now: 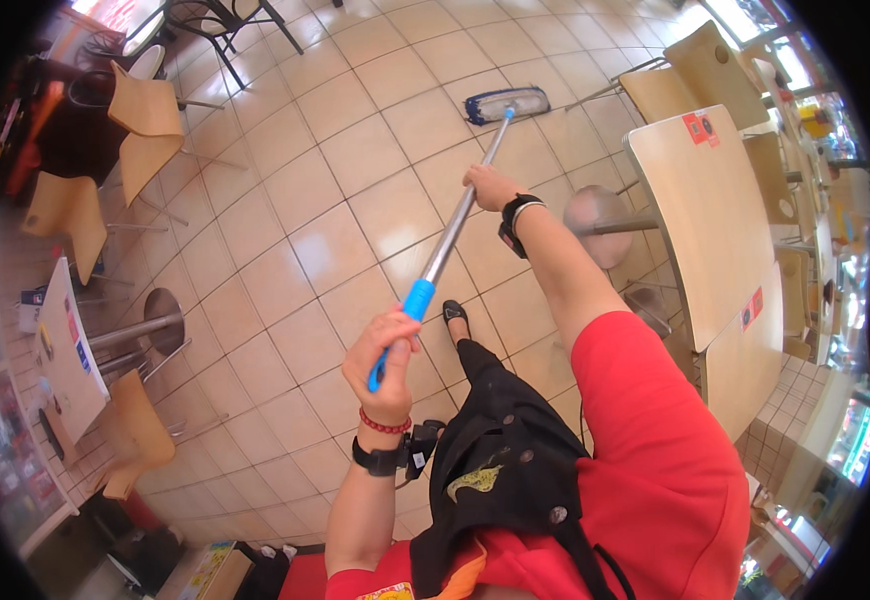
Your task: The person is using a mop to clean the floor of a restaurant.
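A flat mop (pixel 453 235) with a metal pole slants away from me across the tiled floor. Its blue grip end is wrapped by my left hand (pixel 383 362), close to my body. Farther along the bare metal pole, my right hand (pixel 493 188) is closed around it, palm down. At the far end the mop head (pixel 507 104), a grey-white pad with a dark blue fringe, lies flat on the tiles.
Light wood tables (pixel 710 230) with round-based pedestals line the right side, with wooden chairs (pixel 695 85) beside them. On the left stand more wooden chairs (pixel 147 130) and a white-topped table (pixel 67 350). A dark chair (pixel 225 25) is at the far left.
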The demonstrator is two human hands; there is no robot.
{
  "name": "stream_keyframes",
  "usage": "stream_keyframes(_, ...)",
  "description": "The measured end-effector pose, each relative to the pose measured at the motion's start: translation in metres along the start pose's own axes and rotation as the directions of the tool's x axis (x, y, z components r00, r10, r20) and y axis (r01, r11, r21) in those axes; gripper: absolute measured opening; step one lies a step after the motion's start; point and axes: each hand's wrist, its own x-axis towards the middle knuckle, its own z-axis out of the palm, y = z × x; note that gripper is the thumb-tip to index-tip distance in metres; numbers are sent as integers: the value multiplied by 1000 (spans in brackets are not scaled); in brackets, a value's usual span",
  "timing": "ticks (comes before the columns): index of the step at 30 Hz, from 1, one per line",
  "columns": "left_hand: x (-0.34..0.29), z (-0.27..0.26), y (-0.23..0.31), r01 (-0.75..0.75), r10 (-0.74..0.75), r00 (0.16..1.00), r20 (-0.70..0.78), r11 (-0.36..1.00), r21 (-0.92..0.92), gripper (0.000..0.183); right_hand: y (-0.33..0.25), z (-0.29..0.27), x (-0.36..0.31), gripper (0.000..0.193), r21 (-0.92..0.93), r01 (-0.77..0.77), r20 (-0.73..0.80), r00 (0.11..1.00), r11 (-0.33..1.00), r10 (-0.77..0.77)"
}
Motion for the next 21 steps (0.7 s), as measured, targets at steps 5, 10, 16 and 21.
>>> stream_keyframes(5,-105,-58,80,47,-52,993,107,998,51,15,-57,41,-103,26,-70,-49,126,990,996,57)
stream_keyframes(10,-249,-154,180,131,-141,989,46,975,180,14,-178,128,-232,26,-14,201,225,955,980,-192)
stream_keyframes(16,-391,-252,371,177,-194,980,38,945,276,22,-389,193,-395,14,280,483,289,782,830,-552)
stream_keyframes(21,-417,-216,479,62,-145,972,187,920,388,23,-483,194,-484,18,446,549,442,551,706,-708)
